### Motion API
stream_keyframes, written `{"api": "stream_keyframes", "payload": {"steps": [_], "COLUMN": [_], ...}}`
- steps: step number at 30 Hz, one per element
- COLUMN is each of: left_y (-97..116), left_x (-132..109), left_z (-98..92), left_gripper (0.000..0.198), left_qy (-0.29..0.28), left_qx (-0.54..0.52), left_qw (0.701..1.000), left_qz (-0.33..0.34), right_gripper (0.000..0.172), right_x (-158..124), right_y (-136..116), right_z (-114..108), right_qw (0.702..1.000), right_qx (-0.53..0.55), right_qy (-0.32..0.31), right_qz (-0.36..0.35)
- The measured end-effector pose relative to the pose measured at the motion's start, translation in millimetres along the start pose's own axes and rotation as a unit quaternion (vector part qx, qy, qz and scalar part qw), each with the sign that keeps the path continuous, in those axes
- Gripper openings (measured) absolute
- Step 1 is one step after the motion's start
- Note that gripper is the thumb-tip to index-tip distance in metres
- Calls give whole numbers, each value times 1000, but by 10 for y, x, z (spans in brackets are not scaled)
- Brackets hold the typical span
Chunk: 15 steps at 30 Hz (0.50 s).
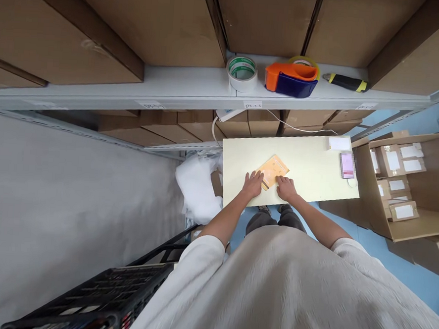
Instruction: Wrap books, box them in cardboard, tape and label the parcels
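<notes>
Cream table point(310, 165) bears an orange packet point(272, 170), apparently being steadied; the next move seems to call for even pressure. The left hand point(253, 185) rests on it, fingers slightly apart; whether the right hand point(286, 189) pinches its edge is unclear.

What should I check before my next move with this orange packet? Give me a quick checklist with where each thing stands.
1. Orange packet on the table: ok, it lies on the tabletop.
2. Left hand at the packet: ok, at its left side.
3. Right hand at the packet: ok, at its right side.
4. Packet sealed: cannot tell from this view.
5. Tape dispenser on the table: not ok, it sits on the shelf above.
6. Phone clear of the packet: ok, it lies near the table's right end.
</notes>
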State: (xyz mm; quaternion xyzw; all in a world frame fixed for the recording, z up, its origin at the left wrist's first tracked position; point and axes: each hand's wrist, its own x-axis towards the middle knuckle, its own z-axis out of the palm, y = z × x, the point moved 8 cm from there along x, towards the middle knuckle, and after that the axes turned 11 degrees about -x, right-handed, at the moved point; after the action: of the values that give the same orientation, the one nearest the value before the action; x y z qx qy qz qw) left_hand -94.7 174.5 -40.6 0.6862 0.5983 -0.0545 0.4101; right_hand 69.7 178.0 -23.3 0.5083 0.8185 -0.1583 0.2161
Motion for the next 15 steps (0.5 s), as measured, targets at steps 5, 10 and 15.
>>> {"api": "stream_keyframes", "payload": {"steps": [5,10,15], "left_y": [-58,-162,-323], "left_x": [-105,-239,-353], "left_z": [53,73,107], "left_gripper": [74,72,75], "left_qy": [10,25,36], "left_qx": [-3,-6,-11], "left_qw": [1000,999,998], "left_qz": [-26,-36,-59], "right_gripper": [71,76,81], "right_x": [171,465,653], "right_y": [-21,-109,-300], "right_z": [47,15,-26], "right_qw": [999,999,999], "right_qx": [-16,-19,-6], "right_qy": [-36,-33,-29], "right_qz": [-5,-25,-44]}}
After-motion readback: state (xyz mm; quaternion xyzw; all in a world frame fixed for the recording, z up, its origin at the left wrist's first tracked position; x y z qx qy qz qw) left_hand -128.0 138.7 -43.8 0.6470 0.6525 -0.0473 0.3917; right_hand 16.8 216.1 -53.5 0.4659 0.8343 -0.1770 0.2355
